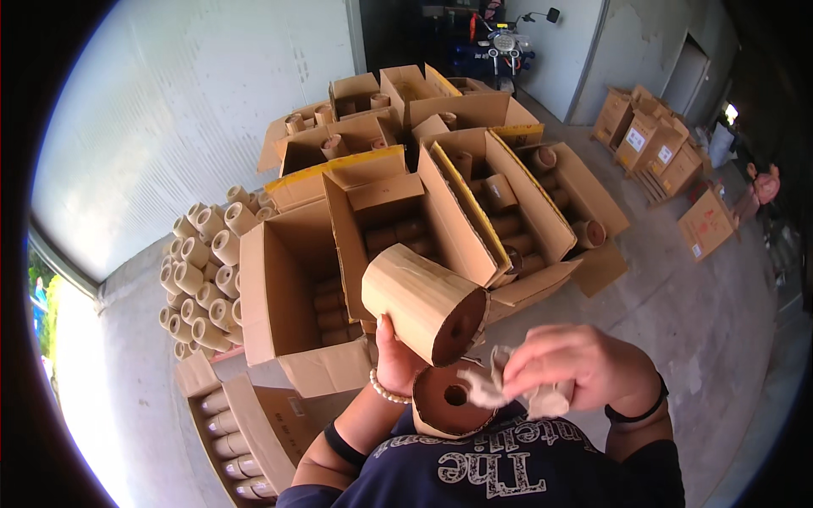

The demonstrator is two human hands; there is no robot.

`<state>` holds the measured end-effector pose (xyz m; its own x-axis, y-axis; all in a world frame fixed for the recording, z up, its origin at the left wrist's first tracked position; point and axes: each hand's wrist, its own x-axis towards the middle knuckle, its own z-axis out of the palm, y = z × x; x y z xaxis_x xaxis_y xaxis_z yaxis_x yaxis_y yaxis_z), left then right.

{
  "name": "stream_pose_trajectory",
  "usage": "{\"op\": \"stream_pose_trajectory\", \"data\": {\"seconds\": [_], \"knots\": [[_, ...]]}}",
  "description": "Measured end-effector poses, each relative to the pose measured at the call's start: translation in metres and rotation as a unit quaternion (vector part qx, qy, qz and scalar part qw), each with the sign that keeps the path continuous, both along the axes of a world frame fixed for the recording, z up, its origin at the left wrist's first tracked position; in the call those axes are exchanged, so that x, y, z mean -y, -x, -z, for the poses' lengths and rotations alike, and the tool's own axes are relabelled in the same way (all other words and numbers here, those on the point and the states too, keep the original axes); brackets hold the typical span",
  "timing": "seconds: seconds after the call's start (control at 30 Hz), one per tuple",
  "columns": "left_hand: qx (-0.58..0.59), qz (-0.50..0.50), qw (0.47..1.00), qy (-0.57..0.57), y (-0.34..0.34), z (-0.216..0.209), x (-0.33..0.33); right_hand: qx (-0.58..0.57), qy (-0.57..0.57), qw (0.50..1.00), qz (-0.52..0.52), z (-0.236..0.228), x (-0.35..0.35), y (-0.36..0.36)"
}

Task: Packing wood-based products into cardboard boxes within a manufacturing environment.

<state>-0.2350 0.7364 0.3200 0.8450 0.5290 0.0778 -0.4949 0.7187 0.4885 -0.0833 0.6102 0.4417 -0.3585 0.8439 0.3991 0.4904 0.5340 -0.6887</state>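
Observation:
My left hand (pixel 398 362) is closed on the lower side of a large cylinder (pixel 415 288) wrapped in corrugated cardboard, which lies tilted. Its reddish-brown end, with a dark round hole, faces right; most of my fingers are hidden behind it. Just below, close against my shirt, is a second cardboard-wrapped cylinder (pixel 445 405) with a holed brown end facing up. What supports this one is hidden. To the right, my right hand (pixel 572 364) pinches a crumpled beige piece of paper or cloth (pixel 487 385), partly blurred, beside both cylinders.
Open cardboard boxes (pixel 258 275) crowd the floor ahead, several holding wrapped cylinders. A stack of pale cylinders (pixel 203 279) stands left, by the light wall. A box filled with cylinders (pixel 233 444) sits at lower left. More cartons (pixel 644 140) and a motorcycle (pixel 506 42) are farther back.

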Motion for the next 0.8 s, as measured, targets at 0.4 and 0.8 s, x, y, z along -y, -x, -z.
{"op": "stream_pose_trajectory", "data": {"seconds": [0.4,0.8], "knots": [[0.021,0.001,0.999,0.024,0.003,0.006,-0.004,-0.153,0.175,0.962,-0.143,0.007,0.009,0.000],[0.033,0.018,0.997,0.062,0.006,0.012,-0.006,-0.069,0.254,0.962,0.073,0.111,0.002,0.022]]}}
